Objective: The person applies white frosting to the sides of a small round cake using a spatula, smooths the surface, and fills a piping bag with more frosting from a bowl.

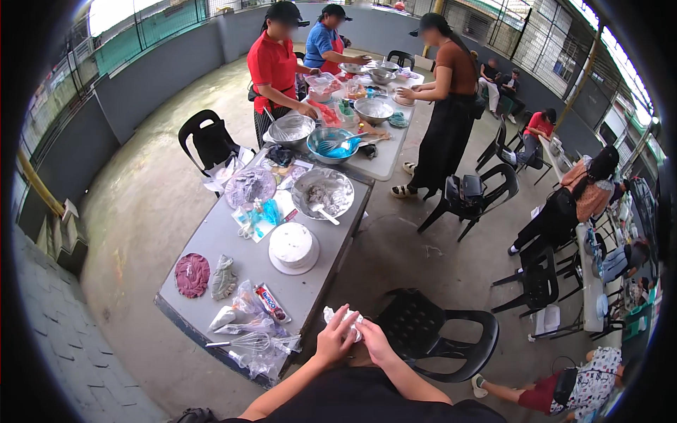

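Note:
Both my hands meet just off the near right edge of a long grey table. My left hand and my right hand together grip a crumpled white tissue. On the table close by stands a round white frosted cake on a white board. A maroon round cloth, clear piping bags, a small red packet and a wire whisk lie near the table's near end.
A black plastic chair stands right beside my hands. Metal bowls sit further along the table. Three people work at a second table beyond. More black chairs and seated people fill the right side.

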Demonstrator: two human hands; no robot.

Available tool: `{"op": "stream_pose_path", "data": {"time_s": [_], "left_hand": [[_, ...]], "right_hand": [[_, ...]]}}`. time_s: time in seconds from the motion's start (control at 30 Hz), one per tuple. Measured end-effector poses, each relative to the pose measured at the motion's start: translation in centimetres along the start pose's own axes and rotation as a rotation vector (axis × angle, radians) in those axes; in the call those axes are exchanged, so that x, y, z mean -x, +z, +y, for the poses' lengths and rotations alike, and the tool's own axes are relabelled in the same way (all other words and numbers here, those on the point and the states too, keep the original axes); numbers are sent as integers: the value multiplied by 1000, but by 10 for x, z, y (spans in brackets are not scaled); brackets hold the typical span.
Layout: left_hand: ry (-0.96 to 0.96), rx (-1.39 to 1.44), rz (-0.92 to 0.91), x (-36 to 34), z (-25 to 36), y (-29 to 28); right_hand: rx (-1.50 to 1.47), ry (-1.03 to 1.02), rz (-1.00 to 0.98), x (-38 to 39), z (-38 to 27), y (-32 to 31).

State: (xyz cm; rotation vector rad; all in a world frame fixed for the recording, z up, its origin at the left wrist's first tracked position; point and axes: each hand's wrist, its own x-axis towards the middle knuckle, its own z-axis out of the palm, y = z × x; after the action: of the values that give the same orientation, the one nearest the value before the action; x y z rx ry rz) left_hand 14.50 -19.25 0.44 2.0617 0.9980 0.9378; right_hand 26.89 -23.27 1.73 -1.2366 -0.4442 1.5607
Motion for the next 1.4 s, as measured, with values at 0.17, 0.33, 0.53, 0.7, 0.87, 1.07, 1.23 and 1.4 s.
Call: {"op": "stream_pose_path", "data": {"time_s": [0.17,0.33,0.53,0.7,0.87,1.07,1.23,1.4], "left_hand": [[-114,171,-5,-1,-9,-15],[-200,340,20,-3,-23,-13],[-206,405,49,-19,-23,-17],[-210,398,101,-22,-17,-21],[-227,395,146,-17,-18,-25],[-246,417,101,-14,-14,-33],[-252,348,114,-2,-15,-42],[-330,595,295,3,-24,-41]], "right_hand": [[30,-13,-20,-13,5,17],[224,-113,-35,-17,-6,30],[515,-249,-20,-15,-25,44],[574,-272,-45,-21,-29,45],[532,-268,-74,-21,-23,53],[529,-239,-114,-16,-22,50],[439,-264,-167,-16,-11,57],[329,-189,-275,-8,-16,73]]}}
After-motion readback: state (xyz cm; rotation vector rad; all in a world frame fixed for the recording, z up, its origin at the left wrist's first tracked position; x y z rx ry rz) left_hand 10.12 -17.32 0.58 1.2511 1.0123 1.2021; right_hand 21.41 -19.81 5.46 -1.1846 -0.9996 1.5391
